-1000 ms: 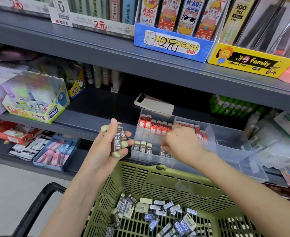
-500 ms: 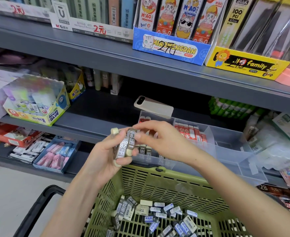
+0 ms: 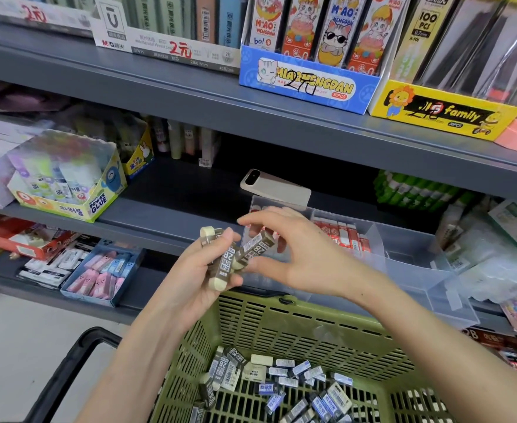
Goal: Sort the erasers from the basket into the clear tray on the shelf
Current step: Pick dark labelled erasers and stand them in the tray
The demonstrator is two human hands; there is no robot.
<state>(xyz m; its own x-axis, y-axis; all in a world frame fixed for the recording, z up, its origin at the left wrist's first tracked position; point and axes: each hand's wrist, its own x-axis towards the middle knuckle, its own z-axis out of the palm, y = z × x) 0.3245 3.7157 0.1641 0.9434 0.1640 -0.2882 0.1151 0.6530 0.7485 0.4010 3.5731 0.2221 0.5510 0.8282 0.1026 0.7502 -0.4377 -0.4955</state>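
Left hand (image 3: pixel 199 279) is raised over the near-left corner of the green basket (image 3: pixel 312 325), fingers curled round a clutch of erasers (image 3: pixel 220 264). These are cream blocks in dark brown sleeves, with "2B" in white on the front one. Right hand (image 3: pixel 303 254) meets it from the right. Its thumb and fingers pinch a single eraser (image 3: pixel 257 245) of the same kind, also marked "2B", tilted, lower end touching the clutch. Right index finger is stretched out above it.

Loose erasers (image 3: pixel 284 383) lie on the basket floor: brown-sleeved "2B" ones toward the left, smaller white ones with blue labels toward the right. Blue-label print is too small to read. Black handle (image 3: pixel 68 370) sits at the basket's left.

Clear tray (image 3: pixel 409 248) stands on the middle shelf just behind the hands, divided into compartments. Red-sleeved erasers (image 3: pixel 345 236) stand in a row in a rear compartment. Beige phone (image 3: pixel 275 187) lies just behind the tray.

Writing on the shelves:
- Glue box (image 3: pixel 68 190), middle shelf, left: "POWER GLUE"
- White carton (image 3: pixel 171 47), top shelf: "M&G", red "2元", "2B/0.5mm"
- Blue carton (image 3: pixel 309 83): "MIAOMENGDAN", "36PCS", black pen scrawl across it; packs inside read "MIAO MENGDAN"
- Yellow carton (image 3: pixel 443 111): "family", "36PCS"; pack above reads "100 PCS"

Blue tray of pink erasers (image 3: pixel 101 273) sits on the lower shelf, left
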